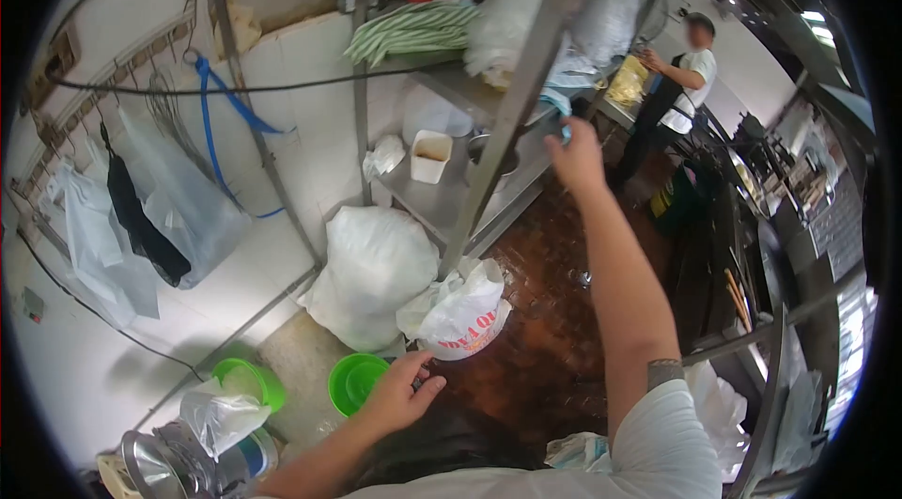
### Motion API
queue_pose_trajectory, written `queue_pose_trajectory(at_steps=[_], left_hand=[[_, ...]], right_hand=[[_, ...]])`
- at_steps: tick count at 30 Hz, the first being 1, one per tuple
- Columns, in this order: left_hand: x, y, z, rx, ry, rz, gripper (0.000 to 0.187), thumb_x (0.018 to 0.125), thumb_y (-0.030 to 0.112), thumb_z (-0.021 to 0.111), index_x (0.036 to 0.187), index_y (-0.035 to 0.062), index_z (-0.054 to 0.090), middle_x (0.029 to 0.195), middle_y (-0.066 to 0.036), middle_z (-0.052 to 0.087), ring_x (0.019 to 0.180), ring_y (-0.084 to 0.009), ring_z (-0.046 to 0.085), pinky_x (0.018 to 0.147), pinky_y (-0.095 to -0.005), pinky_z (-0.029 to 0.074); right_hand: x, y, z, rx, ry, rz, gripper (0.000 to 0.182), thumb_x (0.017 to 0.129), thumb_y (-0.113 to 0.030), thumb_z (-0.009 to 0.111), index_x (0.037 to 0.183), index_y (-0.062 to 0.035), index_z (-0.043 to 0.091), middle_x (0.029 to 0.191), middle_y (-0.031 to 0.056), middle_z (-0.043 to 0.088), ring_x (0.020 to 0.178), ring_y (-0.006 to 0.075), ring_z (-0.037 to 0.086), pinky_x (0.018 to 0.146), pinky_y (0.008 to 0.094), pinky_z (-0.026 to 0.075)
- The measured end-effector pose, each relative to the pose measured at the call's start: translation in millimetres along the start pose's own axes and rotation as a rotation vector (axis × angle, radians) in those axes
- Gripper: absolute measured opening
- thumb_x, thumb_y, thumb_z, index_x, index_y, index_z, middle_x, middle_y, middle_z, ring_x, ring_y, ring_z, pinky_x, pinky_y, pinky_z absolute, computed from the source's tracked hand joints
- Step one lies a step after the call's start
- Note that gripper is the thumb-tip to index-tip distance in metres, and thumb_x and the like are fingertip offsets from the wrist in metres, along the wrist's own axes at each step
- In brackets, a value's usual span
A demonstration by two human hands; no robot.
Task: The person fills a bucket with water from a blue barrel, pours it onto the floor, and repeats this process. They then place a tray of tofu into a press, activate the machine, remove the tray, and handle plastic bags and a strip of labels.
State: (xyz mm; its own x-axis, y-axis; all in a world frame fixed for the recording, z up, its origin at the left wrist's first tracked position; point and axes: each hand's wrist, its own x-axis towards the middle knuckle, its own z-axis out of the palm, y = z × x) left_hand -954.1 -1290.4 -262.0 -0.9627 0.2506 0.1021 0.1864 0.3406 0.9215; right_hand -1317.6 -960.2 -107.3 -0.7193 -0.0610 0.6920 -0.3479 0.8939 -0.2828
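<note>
My right hand (577, 159) is raised at the metal shelf's edge, its fingers closed on the lower end of a light blue cloth (556, 102) that hangs there. Low in front of me is my left hand (402, 396), its thumb and forefinger apart, with no held thing that I can make out. Just beyond it stands a white plastic bag with red lettering (465, 311). A green bucket (353, 381) is beside the left hand. Against the wall rests a large stuffed white sack (373, 275).
A metal post (515, 109) rises in front of the shelf, which bears a white tub (430, 157). Green striped cloths (413, 29) lie above. Another person (678, 90) stands beyond, holding something yellow. The brown floor (540, 311) looks wet. Bags hang at left.
</note>
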Motion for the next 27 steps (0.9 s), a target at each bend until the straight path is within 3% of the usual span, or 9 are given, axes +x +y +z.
queue_pose_trajectory(at_steps=[5, 8, 12, 14, 15, 17, 21, 24, 27], left_hand=[[18.8, -26.2, -34.0, -0.066, 0.072, -0.058, 0.051, 0.098, 0.025, 0.075, 0.139, -0.0014, 0.059, 0.124, -0.021, 0.067, 0.093, -0.0294, 0.071, 0.085, -0.0404, 0.058], [14.5, -46.1, -45.2, -0.073, 0.08, -0.151, 0.051, 0.099, 0.024, 0.075, 0.139, -0.0028, 0.06, 0.129, -0.021, 0.068, 0.101, -0.0273, 0.074, 0.088, -0.039, 0.06], [7.5, -63.9, -55.2, -0.107, 0.118, -0.174, 0.051, 0.099, 0.028, 0.074, 0.137, -0.0037, 0.06, 0.128, -0.023, 0.068, 0.095, -0.0298, 0.073, 0.086, -0.0403, 0.059], [2.1, -69.7, -59.4, -0.114, 0.123, -0.189, 0.051, 0.099, 0.028, 0.073, 0.137, -0.0036, 0.061, 0.127, -0.023, 0.068, 0.095, -0.0297, 0.074, 0.086, -0.0404, 0.059], [-0.2, -72.2, -61.6, -0.113, 0.132, -0.202, 0.051, 0.099, 0.028, 0.073, 0.136, -0.0037, 0.061, 0.126, -0.024, 0.069, 0.095, -0.0301, 0.074, 0.086, -0.0407, 0.059], [-1.6, -76.1, -67.7, -0.113, 0.143, -0.21, 0.051, 0.099, 0.029, 0.073, 0.136, -0.0039, 0.061, 0.125, -0.024, 0.069, 0.095, -0.0306, 0.074, 0.086, -0.041, 0.059], [-0.3, -80.7, -78.9, -0.09, 0.11, -0.24, 0.051, 0.099, 0.03, 0.073, 0.136, -0.0036, 0.061, 0.122, -0.024, 0.07, 0.095, -0.0325, 0.074, 0.085, -0.0423, 0.059], [3.4, -82.2, -82.5, -0.091, 0.102, -0.232, 0.052, 0.099, 0.031, 0.073, 0.136, -0.0035, 0.061, 0.12, -0.024, 0.071, 0.096, -0.0336, 0.074, 0.086, -0.0431, 0.059], [11.7, -85.7, -80.6, -0.083, 0.085, -0.232, 0.053, 0.099, 0.033, 0.072, 0.136, -0.0037, 0.061, 0.121, -0.025, 0.07, 0.102, -0.0353, 0.072, 0.089, -0.0441, 0.057]], right_hand=[[82.4, 41.3, 24.6, -0.24, -0.123, -0.233, 0.074, 0.077, 0.0, 0.068, 0.149, -0.0036, 0.05, 0.145, 0.0304, 0.053, 0.135, 0.05, 0.051, 0.116, 0.0517, 0.043], [107.0, 39.4, 26.4, -0.276, -0.42, -0.235, 0.069, 0.077, 0.004, 0.062, 0.145, 0.0013, 0.049, 0.145, 0.0291, 0.055, 0.138, 0.0489, 0.049, 0.117, 0.0514, 0.042], [119.0, 58.1, 40.7, -0.27, -0.501, -0.236, 0.061, 0.077, 0.001, 0.065, 0.138, -0.0012, 0.058, 0.14, 0.0272, 0.06, 0.133, 0.045, 0.057, 0.11, 0.0483, 0.048], [114.4, 38.8, 30.2, -0.316, -0.578, -0.243, 0.059, 0.08, 0.006, 0.056, 0.139, 0.0027, 0.054, 0.131, 0.0311, 0.063, 0.128, 0.0471, 0.058, 0.106, 0.051, 0.049], [114.6, 39.5, 31.0, -0.321, -0.579, -0.245, 0.059, 0.08, 0.006, 0.056, 0.139, 0.0027, 0.054, 0.131, 0.0311, 0.063, 0.128, 0.0471, 0.058, 0.106, 0.051, 0.049], [116.4, 41.3, 31.1, -0.408, -0.495, -0.267, 0.039, 0.085, 0.0, 0.061, 0.124, -0.0006, 0.067, 0.125, 0.0271, 0.068, 0.123, 0.0448, 0.064, 0.103, 0.0488, 0.052], [125.5, 38.7, 20.8, -0.481, -0.525, -0.314, 0.036, 0.089, -0.001, 0.059, 0.124, -0.0005, 0.067, 0.124, 0.027, 0.069, 0.119, 0.0453, 0.065, 0.102, 0.0489, 0.053], [130.5, 40.8, 18.6, -0.546, -0.455, -0.196, 0.035, 0.089, -0.002, 0.06, 0.123, -0.0011, 0.068, 0.124, 0.0268, 0.069, 0.116, 0.0454, 0.067, 0.101, 0.0485, 0.054], [132.1, 62.2, 29.2, -0.519, -0.391, -0.277, 0.042, 0.09, -0.003, 0.058, 0.132, -0.0055, 0.064, 0.125, 0.0262, 0.069, 0.114, 0.0445, 0.068, 0.096, 0.0516, 0.056]])
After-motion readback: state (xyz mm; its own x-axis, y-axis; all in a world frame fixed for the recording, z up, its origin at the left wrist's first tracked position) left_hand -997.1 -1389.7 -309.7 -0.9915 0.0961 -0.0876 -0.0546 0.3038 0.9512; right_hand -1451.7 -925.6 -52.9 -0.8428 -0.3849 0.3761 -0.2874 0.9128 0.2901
